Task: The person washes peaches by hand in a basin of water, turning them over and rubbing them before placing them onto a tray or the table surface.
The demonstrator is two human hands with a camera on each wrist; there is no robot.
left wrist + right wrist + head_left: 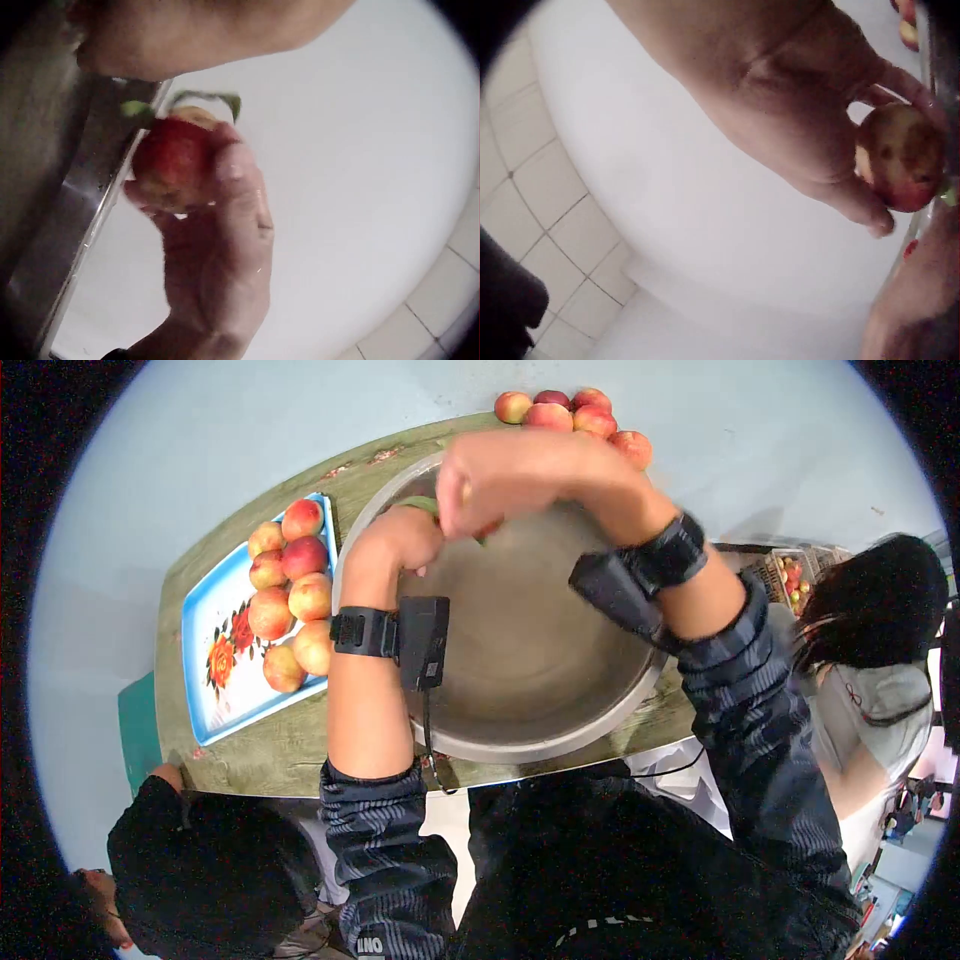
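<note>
My left hand [217,255] grips a red and yellow peach [176,161] between thumb and fingers. A curved, leaf-like green strip [202,95] arches over that peach. In the head view my left hand [405,538] is over the left part of a big metal basin [530,750]. Above it my right hand [500,475], blurred, has curled fingers. In the right wrist view the right hand's [810,127] thumb and fingers close about a peach [901,157] with a brownish patch. The left hand [915,300] shows below it, near a bit of green.
Left of the basin lies a blue-rimmed floral tray [200,710] with several peaches [305,565]. More peaches [550,417] are heaped behind the basin. A person in black [200,860] is at the left, another person [870,690] at the right beside a basket of fruit [795,582].
</note>
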